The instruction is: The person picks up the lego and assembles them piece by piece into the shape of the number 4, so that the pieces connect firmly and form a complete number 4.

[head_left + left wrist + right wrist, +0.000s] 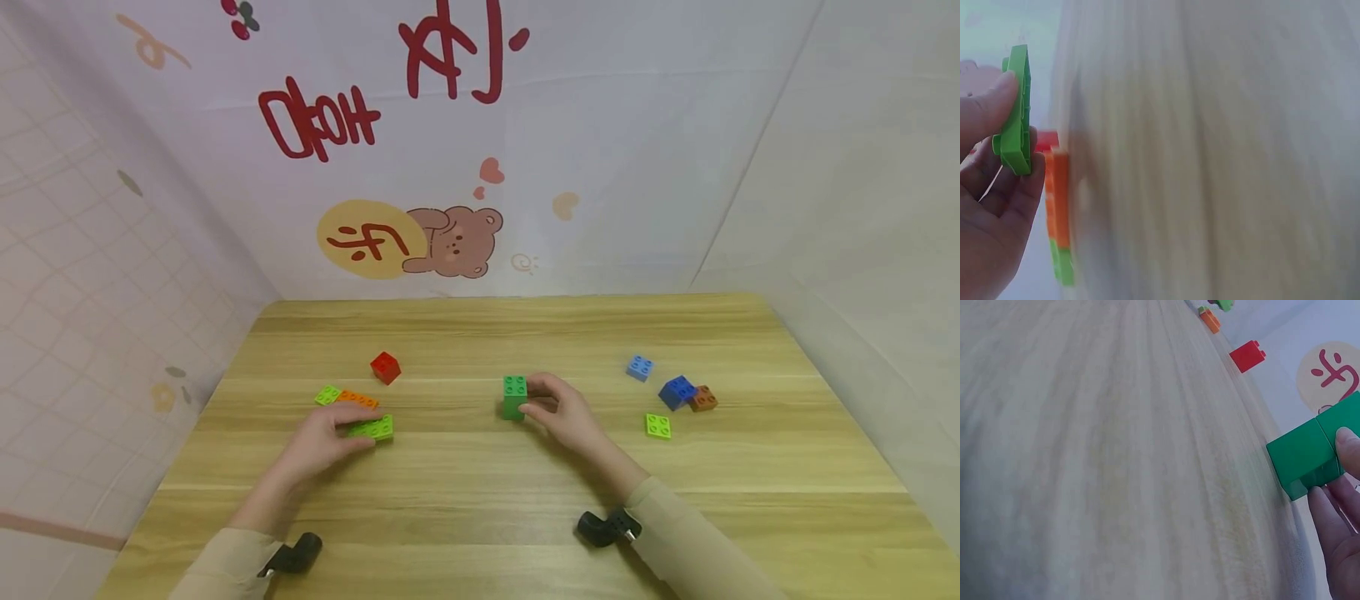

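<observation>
My left hand (325, 437) pinches a flat lime-green building brick (381, 428) between thumb and fingers. In the left wrist view that brick (1020, 112) is held off the table, its hollow underside partly showing. Just behind the hand lie a flat orange brick (358, 399) and a small lime-green brick (327, 395), end to end. My right hand (564, 412) grips a green stack (514, 405) by its right side near the middle of the table. The right wrist view shows a seam between two green blocks (1302, 457) in it, one on the other.
A red brick (386, 367) stands at the back left. On the right are a light-blue brick (640, 368), a dark-blue brick (677, 393) against a brown brick (705, 399), and a lime-green brick (658, 427). A printed cloth (600, 150) hangs behind the wooden table (465, 517).
</observation>
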The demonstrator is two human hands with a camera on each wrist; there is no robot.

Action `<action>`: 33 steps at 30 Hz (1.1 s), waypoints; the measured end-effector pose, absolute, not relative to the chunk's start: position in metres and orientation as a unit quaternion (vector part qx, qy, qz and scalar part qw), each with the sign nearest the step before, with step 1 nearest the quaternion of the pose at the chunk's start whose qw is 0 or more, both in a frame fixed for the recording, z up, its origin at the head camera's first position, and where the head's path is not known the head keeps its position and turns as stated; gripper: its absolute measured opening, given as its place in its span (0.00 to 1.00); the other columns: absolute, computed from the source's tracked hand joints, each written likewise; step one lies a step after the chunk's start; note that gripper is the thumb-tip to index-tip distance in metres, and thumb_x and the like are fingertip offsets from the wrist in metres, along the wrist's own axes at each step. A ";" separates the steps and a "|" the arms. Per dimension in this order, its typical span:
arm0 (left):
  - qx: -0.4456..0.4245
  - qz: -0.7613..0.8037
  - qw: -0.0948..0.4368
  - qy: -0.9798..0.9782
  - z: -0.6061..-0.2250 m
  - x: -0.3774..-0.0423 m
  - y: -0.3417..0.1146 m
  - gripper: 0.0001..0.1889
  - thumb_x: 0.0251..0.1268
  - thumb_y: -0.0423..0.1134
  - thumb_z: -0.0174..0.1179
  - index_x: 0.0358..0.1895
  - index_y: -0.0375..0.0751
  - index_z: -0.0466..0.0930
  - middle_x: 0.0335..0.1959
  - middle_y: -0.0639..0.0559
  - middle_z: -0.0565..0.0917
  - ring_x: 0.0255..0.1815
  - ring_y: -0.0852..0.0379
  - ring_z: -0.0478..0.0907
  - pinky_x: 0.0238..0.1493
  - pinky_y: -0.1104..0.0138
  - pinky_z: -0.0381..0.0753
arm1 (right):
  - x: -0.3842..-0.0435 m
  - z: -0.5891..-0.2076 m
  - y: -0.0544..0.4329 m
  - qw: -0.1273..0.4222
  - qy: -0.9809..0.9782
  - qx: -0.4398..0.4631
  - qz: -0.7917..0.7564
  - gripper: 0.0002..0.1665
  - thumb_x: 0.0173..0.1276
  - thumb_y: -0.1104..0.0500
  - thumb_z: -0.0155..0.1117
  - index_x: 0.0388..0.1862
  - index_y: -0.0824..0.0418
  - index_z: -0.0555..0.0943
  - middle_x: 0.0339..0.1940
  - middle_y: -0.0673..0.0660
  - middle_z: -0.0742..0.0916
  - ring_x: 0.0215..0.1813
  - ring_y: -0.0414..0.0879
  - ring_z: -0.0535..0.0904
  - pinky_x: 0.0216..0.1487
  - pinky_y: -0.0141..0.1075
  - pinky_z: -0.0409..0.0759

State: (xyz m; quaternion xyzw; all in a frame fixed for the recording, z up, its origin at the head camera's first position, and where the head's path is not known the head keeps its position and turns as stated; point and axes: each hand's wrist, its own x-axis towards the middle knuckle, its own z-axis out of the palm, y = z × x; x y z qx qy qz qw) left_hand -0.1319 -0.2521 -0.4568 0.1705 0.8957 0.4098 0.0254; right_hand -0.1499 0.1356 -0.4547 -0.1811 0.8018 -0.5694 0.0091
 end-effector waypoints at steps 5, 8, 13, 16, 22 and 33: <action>0.201 0.411 0.028 0.889 -0.450 -0.134 -0.232 0.19 0.53 0.32 0.74 0.51 0.42 0.87 0.51 0.50 0.85 0.57 0.46 0.78 0.59 0.50 0.74 | -0.150 -0.455 0.136 0.011 0.802 -0.183 -0.569 0.19 0.65 0.72 0.67 0.54 0.74 0.76 0.51 0.69 0.83 0.56 0.63 0.79 0.57 0.50 0.79; 0.217 0.417 0.036 0.882 -0.447 -0.136 -0.217 0.19 0.55 0.31 0.73 0.52 0.42 0.87 0.52 0.49 0.85 0.58 0.45 0.77 0.59 0.48 0.74 | -0.150 -0.455 0.135 0.010 0.802 -0.184 -0.568 0.20 0.65 0.72 0.67 0.55 0.74 0.76 0.51 0.69 0.83 0.56 0.63 0.79 0.57 0.50 0.78; 0.246 0.419 0.047 0.873 -0.443 -0.139 -0.193 0.19 0.56 0.32 0.72 0.53 0.42 0.87 0.51 0.51 0.85 0.57 0.46 0.78 0.60 0.48 0.74 | -0.150 -0.455 0.135 0.009 0.804 -0.182 -0.566 0.19 0.64 0.72 0.67 0.54 0.74 0.77 0.51 0.69 0.83 0.56 0.63 0.80 0.57 0.50 0.79; 0.262 0.416 0.047 0.870 -0.441 -0.142 -0.179 0.19 0.57 0.32 0.72 0.54 0.43 0.86 0.51 0.53 0.85 0.57 0.49 0.78 0.60 0.50 0.75 | -0.150 -0.455 0.136 0.009 0.806 -0.181 -0.564 0.19 0.65 0.71 0.67 0.54 0.73 0.77 0.51 0.68 0.84 0.56 0.62 0.80 0.57 0.49 0.79; 0.272 0.413 0.042 0.868 -0.431 -0.145 -0.154 0.19 0.58 0.33 0.72 0.54 0.46 0.86 0.52 0.56 0.84 0.57 0.52 0.78 0.60 0.53 0.75 | -0.150 -0.455 0.137 0.012 0.799 -0.185 -0.572 0.19 0.65 0.72 0.67 0.54 0.74 0.77 0.51 0.68 0.83 0.56 0.62 0.80 0.58 0.48 0.79; 0.285 0.419 0.003 0.862 -0.422 -0.154 -0.117 0.20 0.55 0.28 0.72 0.53 0.44 0.87 0.50 0.53 0.85 0.55 0.52 0.79 0.59 0.54 0.76 | -0.149 -0.456 0.136 0.004 0.801 -0.183 -0.570 0.18 0.64 0.72 0.67 0.53 0.73 0.77 0.49 0.68 0.84 0.55 0.63 0.80 0.57 0.51 0.78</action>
